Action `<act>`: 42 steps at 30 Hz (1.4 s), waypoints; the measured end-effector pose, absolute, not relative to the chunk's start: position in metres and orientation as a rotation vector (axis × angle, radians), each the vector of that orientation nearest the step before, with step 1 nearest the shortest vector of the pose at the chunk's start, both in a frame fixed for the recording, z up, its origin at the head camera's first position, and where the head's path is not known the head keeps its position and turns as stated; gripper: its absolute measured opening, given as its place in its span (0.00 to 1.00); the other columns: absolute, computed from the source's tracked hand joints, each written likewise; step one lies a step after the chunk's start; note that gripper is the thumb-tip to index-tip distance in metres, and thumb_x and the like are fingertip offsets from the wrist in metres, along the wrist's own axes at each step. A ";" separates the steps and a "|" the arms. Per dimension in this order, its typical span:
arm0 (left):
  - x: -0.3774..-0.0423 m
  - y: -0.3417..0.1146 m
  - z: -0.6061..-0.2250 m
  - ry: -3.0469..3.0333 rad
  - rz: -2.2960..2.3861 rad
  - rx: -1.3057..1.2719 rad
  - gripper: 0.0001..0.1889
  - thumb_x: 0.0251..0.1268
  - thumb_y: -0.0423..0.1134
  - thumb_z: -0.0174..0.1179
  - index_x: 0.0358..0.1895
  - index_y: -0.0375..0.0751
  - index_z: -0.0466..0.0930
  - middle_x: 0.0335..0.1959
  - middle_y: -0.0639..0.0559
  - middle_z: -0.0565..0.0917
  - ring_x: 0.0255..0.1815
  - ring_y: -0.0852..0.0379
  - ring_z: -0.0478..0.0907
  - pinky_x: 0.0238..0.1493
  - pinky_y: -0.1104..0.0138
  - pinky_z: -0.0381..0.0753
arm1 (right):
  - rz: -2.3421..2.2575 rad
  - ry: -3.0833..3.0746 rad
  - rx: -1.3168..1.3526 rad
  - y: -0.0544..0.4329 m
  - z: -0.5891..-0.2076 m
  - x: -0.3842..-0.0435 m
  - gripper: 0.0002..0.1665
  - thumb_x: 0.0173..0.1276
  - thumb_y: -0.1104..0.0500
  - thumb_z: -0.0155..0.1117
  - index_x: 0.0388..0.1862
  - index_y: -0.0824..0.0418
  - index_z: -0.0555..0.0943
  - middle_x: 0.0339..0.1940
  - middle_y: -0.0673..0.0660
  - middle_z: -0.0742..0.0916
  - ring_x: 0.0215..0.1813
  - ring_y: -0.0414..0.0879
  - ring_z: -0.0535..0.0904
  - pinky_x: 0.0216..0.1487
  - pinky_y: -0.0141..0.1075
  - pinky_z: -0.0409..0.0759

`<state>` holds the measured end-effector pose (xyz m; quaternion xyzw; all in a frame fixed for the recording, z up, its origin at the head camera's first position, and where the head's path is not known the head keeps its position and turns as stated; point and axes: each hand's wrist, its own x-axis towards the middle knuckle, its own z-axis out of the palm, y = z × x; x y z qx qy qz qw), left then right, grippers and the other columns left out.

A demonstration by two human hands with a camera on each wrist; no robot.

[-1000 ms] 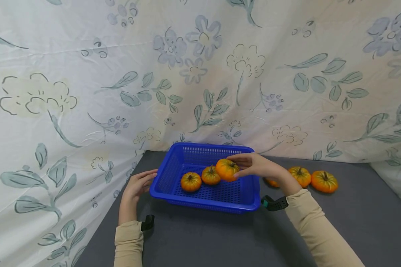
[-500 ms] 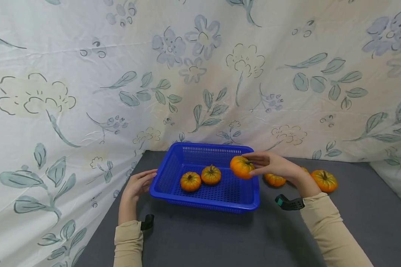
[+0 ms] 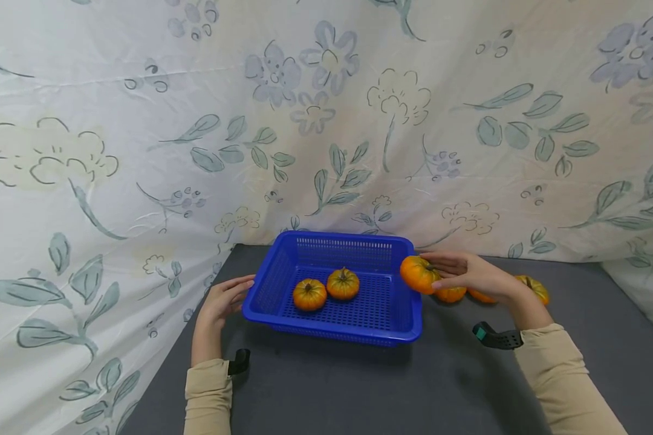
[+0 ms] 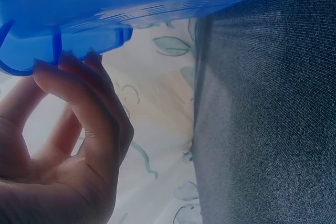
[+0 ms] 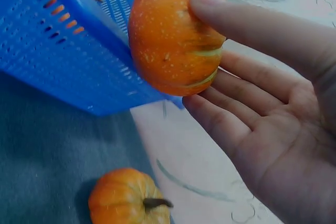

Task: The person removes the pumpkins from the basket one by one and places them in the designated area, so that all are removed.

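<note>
My right hand (image 3: 468,273) pinches a small orange pumpkin (image 3: 418,275) between thumb and fingers, over the right rim of the blue plastic basket (image 3: 326,331). In the right wrist view the thumb presses the side of the held pumpkin (image 5: 173,35) while the fingers support it from the other side. My left hand (image 3: 221,302) holds the basket's left rim; the left wrist view shows its bent fingers (image 4: 86,103) with their tips at the rim. Inside the basket sit two small pumpkins, one orange (image 3: 309,295) and one greenish-orange (image 3: 343,284), side by side.
Several more pumpkins lie on the dark grey table (image 3: 315,386) right of the basket, partly hidden by the right hand; one pumpkin (image 5: 128,198) shows its stem in the right wrist view. A floral curtain (image 3: 332,151) hangs behind the table.
My right hand has carried the pumpkin rightward, from above the basket's interior to its right rim. The left hand and the basket have stayed in place.
</note>
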<state>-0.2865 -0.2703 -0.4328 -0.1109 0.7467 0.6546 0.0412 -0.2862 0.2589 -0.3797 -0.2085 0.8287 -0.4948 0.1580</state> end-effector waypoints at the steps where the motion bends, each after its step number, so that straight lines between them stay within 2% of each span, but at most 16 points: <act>1: -0.287 -0.270 -0.433 2.287 2.005 -0.340 0.30 0.61 0.49 0.68 0.64 0.41 0.76 0.41 0.64 0.86 0.38 0.64 0.84 0.40 0.67 0.82 | -1.416 2.378 -0.581 0.261 -0.381 -0.285 0.41 0.66 0.52 0.67 0.75 0.57 0.63 0.78 0.64 0.63 0.78 0.65 0.54 0.73 0.59 0.57; 10: -0.288 -0.271 -0.434 2.279 2.008 -0.352 0.30 0.62 0.48 0.67 0.65 0.40 0.75 0.39 0.64 0.86 0.37 0.64 0.84 0.39 0.67 0.82 | -1.390 2.439 -0.490 0.281 -0.391 -0.278 0.43 0.65 0.50 0.68 0.75 0.58 0.63 0.77 0.64 0.63 0.78 0.65 0.55 0.72 0.59 0.59; 19: -0.285 -0.270 -0.433 2.285 2.015 -0.341 0.30 0.60 0.49 0.68 0.64 0.40 0.76 0.38 0.64 0.86 0.37 0.64 0.85 0.39 0.67 0.82 | -1.340 2.440 -0.509 0.295 -0.403 -0.277 0.41 0.66 0.51 0.67 0.74 0.60 0.64 0.75 0.65 0.67 0.77 0.65 0.58 0.69 0.55 0.65; 26: -0.287 -0.270 -0.434 2.279 2.012 -0.359 0.30 0.60 0.49 0.68 0.64 0.41 0.76 0.38 0.65 0.86 0.37 0.64 0.84 0.39 0.67 0.82 | -1.322 2.403 -0.512 0.302 -0.413 -0.273 0.43 0.68 0.53 0.65 0.75 0.67 0.59 0.76 0.70 0.63 0.76 0.69 0.55 0.70 0.59 0.63; 30: -0.285 -0.268 -0.431 2.266 2.021 -0.360 0.28 0.61 0.47 0.68 0.64 0.40 0.76 0.37 0.65 0.86 0.36 0.64 0.84 0.39 0.67 0.82 | -1.308 2.382 -0.498 0.307 -0.421 -0.271 0.44 0.69 0.52 0.64 0.76 0.67 0.57 0.76 0.72 0.61 0.76 0.71 0.53 0.69 0.60 0.63; 42: -0.267 -0.259 -0.409 2.237 2.037 -0.319 0.25 0.64 0.42 0.65 0.62 0.36 0.77 0.35 0.64 0.87 0.36 0.62 0.85 0.39 0.67 0.82 | -1.267 2.374 -0.541 0.322 -0.435 -0.267 0.42 0.69 0.55 0.63 0.75 0.69 0.58 0.75 0.73 0.63 0.75 0.72 0.54 0.66 0.52 0.71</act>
